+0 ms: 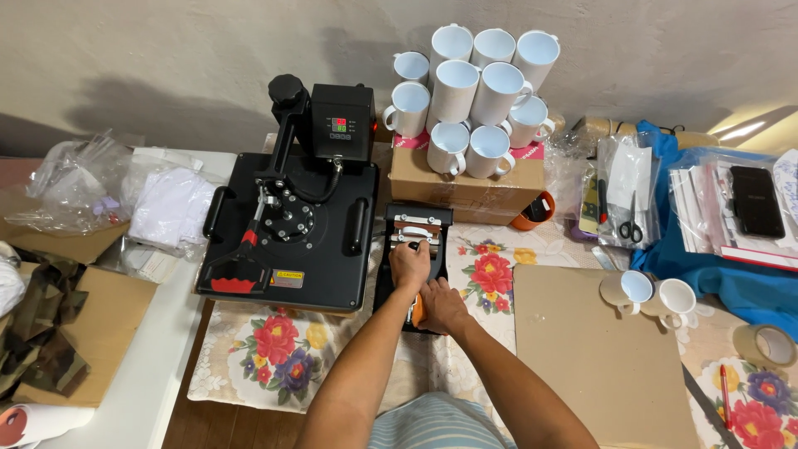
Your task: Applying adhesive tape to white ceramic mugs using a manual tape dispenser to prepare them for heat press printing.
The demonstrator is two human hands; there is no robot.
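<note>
**Both hands on the mug press attachment**

The small black mug press attachment (413, 249) sits on the flowered tablecloth (274, 349), just to the right of the large black flat heat press (291, 224) and directly in front of the brown cardboard box (465, 187).

The left hand (410, 264) rests on top of the attachment near its metal bars, fingers curled down over the unit. Whether it clamps a part cannot be told.

The right hand (442, 306) lies at the near end of the attachment, closed around an orange-tipped handle (417, 312) that shows only partly beneath the palm.

A stack of white ceramic mugs (474, 91) stands on the cardboard box, mouths toward the camera. Two more white mugs (652, 293) lie right of a flat brown cardboard sheet (590, 349). Black-handled scissors (630, 224) rest in a clear plastic bag further right, and a roll of brown packing tape (766, 342) lies at the far right edge.
</note>
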